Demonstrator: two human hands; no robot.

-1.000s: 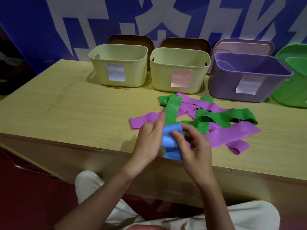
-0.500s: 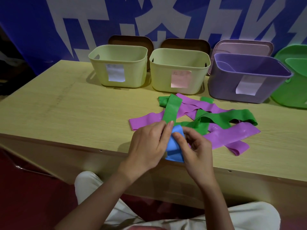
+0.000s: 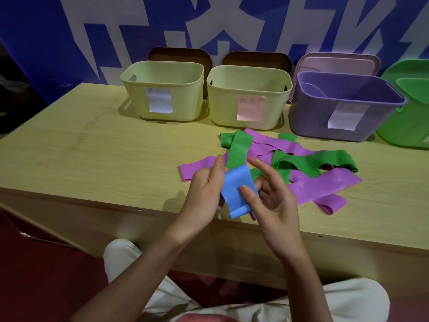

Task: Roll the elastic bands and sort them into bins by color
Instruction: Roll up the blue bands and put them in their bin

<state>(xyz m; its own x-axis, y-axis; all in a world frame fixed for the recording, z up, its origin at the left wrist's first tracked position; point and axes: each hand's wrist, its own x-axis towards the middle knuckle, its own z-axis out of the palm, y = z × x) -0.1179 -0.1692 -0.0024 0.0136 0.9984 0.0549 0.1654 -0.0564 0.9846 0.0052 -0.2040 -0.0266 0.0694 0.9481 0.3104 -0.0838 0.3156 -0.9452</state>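
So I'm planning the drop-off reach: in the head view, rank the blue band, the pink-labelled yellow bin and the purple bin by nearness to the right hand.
1. Blue elastic band: in the right hand's grip.
2. Pale yellow plastic bin with the pink label: straight ahead.
3. Purple plastic bin: far right.

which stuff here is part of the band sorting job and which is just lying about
In the job: blue band held by left hand and right hand; green bands; purple bands; yellow bins; purple bin; green bin.
Lying about: brown lids; pink lid; banner.
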